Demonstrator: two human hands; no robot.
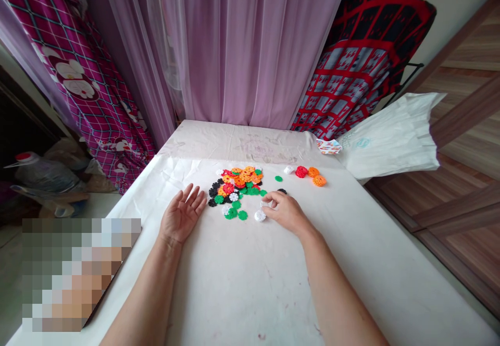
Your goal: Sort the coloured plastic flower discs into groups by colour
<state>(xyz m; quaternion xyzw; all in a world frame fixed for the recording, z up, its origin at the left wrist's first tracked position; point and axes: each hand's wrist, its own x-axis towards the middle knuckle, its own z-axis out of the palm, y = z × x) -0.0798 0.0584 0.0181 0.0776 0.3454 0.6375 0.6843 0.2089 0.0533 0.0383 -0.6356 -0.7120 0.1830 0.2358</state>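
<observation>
Showing its palm, your left hand [182, 215] is just beside the pile of notched plastic discs [228, 188], its fingers loosely extended, well apart from the thumb and holding nothing. Across the pile, your right hand [288, 211] has its thumb and fingers curved close together by a white disc [260, 215]; you cannot tell from this view whether they grip a piece. Black, red, orange, green and white discs mix in the pile on your white tablecloth [242, 283]. Beyond your right hand lie a lone green disc [278, 178], a red cluster [301, 171] and an orange cluster [319, 181].
</observation>
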